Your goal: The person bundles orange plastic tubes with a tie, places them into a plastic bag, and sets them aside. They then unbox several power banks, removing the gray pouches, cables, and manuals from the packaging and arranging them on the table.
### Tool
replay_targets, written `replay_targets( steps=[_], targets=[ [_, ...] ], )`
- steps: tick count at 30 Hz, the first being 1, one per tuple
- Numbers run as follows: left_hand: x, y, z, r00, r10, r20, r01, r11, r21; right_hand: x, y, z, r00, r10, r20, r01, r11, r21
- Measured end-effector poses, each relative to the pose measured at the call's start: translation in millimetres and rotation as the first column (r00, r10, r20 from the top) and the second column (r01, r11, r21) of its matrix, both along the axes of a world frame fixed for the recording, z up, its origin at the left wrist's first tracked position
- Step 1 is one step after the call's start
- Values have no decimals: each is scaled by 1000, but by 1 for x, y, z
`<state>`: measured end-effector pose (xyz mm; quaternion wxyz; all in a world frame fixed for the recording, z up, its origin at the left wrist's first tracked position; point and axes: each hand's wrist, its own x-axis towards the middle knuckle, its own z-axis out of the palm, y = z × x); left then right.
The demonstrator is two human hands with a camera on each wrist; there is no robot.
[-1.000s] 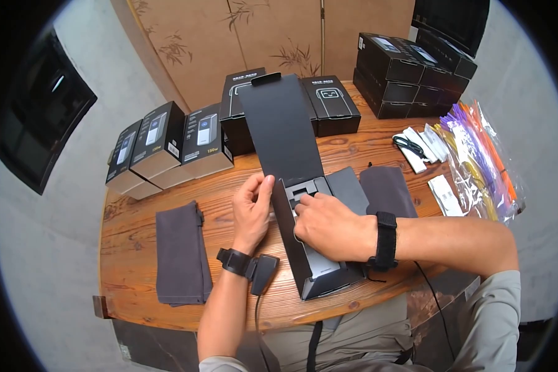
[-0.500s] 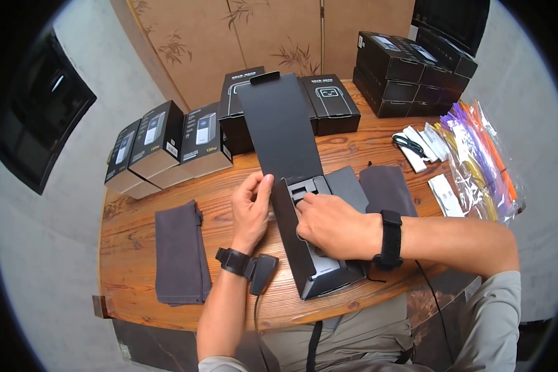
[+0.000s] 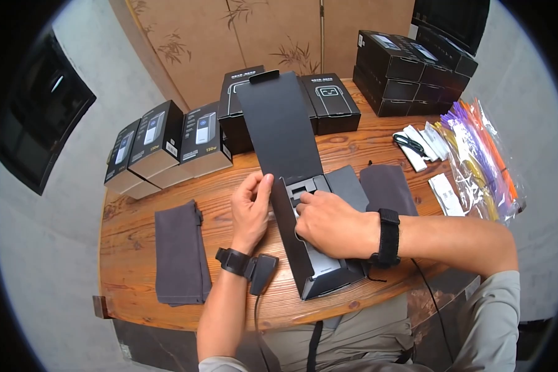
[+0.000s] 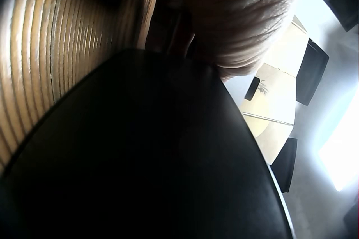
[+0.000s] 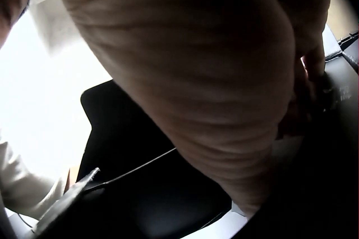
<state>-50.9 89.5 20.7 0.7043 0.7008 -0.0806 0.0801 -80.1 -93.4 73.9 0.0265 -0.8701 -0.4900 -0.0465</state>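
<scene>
A long black box lies with its lid raised on the wooden table. My left hand holds its left side near the hinge, thumb up at the edge and fingers bent; in the left wrist view the dark box wall fills the front. My right hand reaches over the box, its bent fingers down in the light grey insert. A pale printed surface shows below it inside the box. I cannot tell what the right fingertips hold; the palm hides them in the right wrist view.
Folded dark cloth pouches lie at left and behind the right forearm. Boxes stand at the back left, more boxes in the middle, and a black stack at right. Bagged coloured strips and a coiled cable lie at right.
My right hand has shifted slightly within the box, a little right and back, with its fingers still in the insert. The left hand and the box stay in place.
</scene>
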Motion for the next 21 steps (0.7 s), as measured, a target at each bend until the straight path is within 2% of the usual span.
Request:
replay_targets(
  steps=[6, 9, 12, 15, 18, 21],
  targets=[
    [1, 0, -1, 999, -3, 51, 2, 1000, 19, -2, -3, 0, 999, 16, -37, -16, 1000, -4],
    [1, 1, -1, 1000, -2, 23, 2, 1000, 1, 2, -9, 4, 996, 87, -10, -87, 995, 43],
    [0, -1, 0, 1000, -9, 8, 9, 1000, -25, 3, -13, 8, 995, 71, -76, -70, 997, 17],
    [0, -1, 0, 1000, -8, -12, 8, 1000, -27, -2, -9, 12, 997, 52, -56, -57, 993, -105],
    [1, 0, -2, 999, -6, 42, 6, 1000, 10, -8, 1, 15, 1000, 10, -5, -11, 978, -206],
    [2, -1, -2, 998, -2, 58, 0, 1000, 19, -9, 5, 10, 999, -27, 26, 32, 980, -195]
  ],
)
